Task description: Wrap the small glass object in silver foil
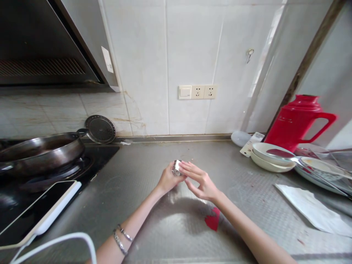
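Observation:
Above the middle of the counter, my left hand [168, 179] is closed around a small silvery, foil-like thing [176, 168]. Its top catches the light and looks white; the fingers hide most of the rest, so its kind is unclear. My right hand [200, 180] reaches in from the right with its fingers stretched out. Those fingertips lie against the right side and top of the silvery thing. The right thumb is apart from the other fingers, below them. Nearer to me, a torn red scrap [212, 219] lies on the metal counter [165, 234], close to my right forearm.
To the left, a metal pan [41, 152] sits on the black stove [93, 172], with a phone [41, 211] and white cable [68, 236] in front. At right are a red thermos [294, 121], stacked bowls [271, 165] and a white paper sheet [310, 211]. A tiled wall closes the back.

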{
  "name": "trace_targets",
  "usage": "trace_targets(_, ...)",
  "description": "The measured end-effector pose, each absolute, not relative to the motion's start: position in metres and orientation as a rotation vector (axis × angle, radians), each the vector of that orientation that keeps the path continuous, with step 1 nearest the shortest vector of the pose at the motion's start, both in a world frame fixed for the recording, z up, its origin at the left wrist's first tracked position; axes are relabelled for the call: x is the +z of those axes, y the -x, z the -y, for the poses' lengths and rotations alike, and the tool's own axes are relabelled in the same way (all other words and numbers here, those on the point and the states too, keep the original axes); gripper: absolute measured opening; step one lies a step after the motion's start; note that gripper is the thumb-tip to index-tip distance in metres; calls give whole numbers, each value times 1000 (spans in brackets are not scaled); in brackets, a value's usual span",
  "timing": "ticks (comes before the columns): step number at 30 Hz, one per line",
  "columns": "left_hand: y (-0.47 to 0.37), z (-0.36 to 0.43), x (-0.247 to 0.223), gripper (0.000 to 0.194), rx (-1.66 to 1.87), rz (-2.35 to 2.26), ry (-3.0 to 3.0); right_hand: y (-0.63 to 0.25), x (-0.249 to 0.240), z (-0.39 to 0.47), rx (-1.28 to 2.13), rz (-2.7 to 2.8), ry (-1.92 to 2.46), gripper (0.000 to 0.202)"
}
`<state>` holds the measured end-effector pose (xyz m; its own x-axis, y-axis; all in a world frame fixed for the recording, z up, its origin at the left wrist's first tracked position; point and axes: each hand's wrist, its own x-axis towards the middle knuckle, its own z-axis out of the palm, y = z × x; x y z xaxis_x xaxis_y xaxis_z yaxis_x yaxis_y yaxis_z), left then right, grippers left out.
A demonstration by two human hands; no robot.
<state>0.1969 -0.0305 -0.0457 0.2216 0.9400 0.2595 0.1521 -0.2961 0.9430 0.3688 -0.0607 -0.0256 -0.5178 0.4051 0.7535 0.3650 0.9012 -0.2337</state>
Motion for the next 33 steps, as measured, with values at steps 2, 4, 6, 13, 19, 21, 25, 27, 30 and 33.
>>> trace_targets(2, -198, 33, -45, 54, 1159, -1054, -1725, -368, -25, 60, 24, 2183, 575, 50)
trace_targets(4, -198, 35, -42, 55, 1156, -1098, -1792, -369, -25, 58, 6, 2169, 620, 48)
trace_targets(6, -199, 36, -42, 54, 1145, -1143, -1836, -370, -26, 58, -1, 2146, 636, 46)
trace_targets(13, -194, 29, -49, 31, 1103, -1153, -1920, -364, -27, 63, 23, 2255, 523, 48)
trace_targets(19, -200, 37, -40, 51, 1130, -1133, -1763, -372, -26, 56, 106, 2134, 677, 40)
trace_targets(21, -201, 39, -36, 54, 1070, -1089, -1649, -375, -27, 53, 166, 2069, 695, 37)
trace_targets(25, -200, 40, -31, 56, 1013, -961, -1477, -377, -25, 54, 240, 1984, 677, 34)
trace_targets(27, -199, 40, -30, 55, 1011, -904, -1426, -375, -24, 57, 224, 1986, 621, 34)
trace_targets(30, -200, 42, -30, 53, 994, -862, -1381, -373, -24, 58, 179, 2015, 545, 35)
trace_targets(33, -200, 43, -29, 50, 996, -859, -1349, -374, -25, 56, 167, 1992, 599, 35)
